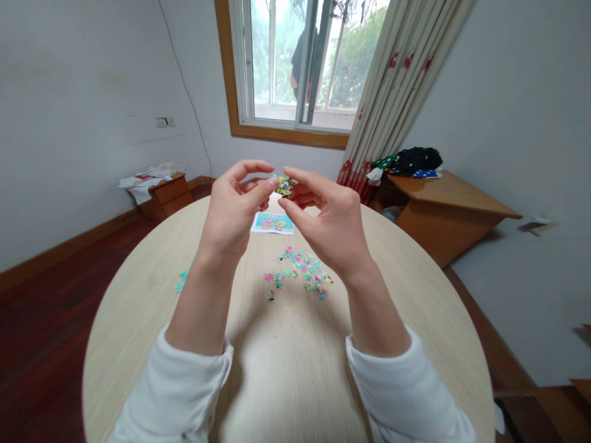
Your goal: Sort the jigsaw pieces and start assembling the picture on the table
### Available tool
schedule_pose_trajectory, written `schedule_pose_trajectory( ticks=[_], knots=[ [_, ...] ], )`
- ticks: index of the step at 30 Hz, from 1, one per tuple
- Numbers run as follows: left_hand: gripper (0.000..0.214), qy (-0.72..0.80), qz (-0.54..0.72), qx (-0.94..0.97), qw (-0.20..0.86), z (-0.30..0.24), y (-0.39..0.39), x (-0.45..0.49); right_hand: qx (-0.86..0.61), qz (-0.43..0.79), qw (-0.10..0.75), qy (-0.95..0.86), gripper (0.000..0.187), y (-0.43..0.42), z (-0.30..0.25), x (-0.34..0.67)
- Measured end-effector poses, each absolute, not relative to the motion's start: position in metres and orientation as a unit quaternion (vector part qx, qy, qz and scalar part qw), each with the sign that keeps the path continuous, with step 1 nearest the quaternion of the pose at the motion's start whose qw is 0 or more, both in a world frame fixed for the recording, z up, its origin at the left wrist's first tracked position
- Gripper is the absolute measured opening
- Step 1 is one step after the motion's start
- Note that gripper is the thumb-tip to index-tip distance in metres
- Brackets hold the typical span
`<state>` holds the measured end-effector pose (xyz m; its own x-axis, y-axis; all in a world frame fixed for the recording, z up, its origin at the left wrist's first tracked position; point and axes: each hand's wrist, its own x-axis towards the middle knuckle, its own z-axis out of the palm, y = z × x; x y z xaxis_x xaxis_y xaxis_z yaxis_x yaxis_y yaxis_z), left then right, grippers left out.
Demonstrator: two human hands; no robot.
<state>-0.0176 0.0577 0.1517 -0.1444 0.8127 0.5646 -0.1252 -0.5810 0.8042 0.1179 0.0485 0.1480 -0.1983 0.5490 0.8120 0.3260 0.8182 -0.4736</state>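
Note:
Raised over the far half of the table, my left hand [233, 215] and my right hand [325, 218] meet around a small yellow clump of jigsaw pieces [285, 186] with a cartoon face printed on it. My left thumb and fingers pinch its left edge, while the right thumb and forefinger close on its right side. Below the hands lie many loose jigsaw pieces [307, 266] in pink, teal and yellow. A picture sheet [274, 223] with cartoon figures lies flat behind them, partly hidden by my left hand.
The round wooden table [286, 369] fills the foreground. A few teal pieces [181, 283] lie left of my left forearm. Beyond stand a small cabinet [170, 197] at left and a tilted wooden desk [443, 203] with cloths on it at right, beside the curtain [392, 86].

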Motion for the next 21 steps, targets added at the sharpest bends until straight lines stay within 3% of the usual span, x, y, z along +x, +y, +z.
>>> schedule_pose_trajectory(
  ticks=[21],
  knots=[
    [0.028, 0.252, 0.668, 0.572, 0.404, 0.1506, 0.0523, -0.0221, -0.22, 0.202, 0.578, -0.759, 0.031, 0.0429, 0.1503, 0.1216]
  ],
)
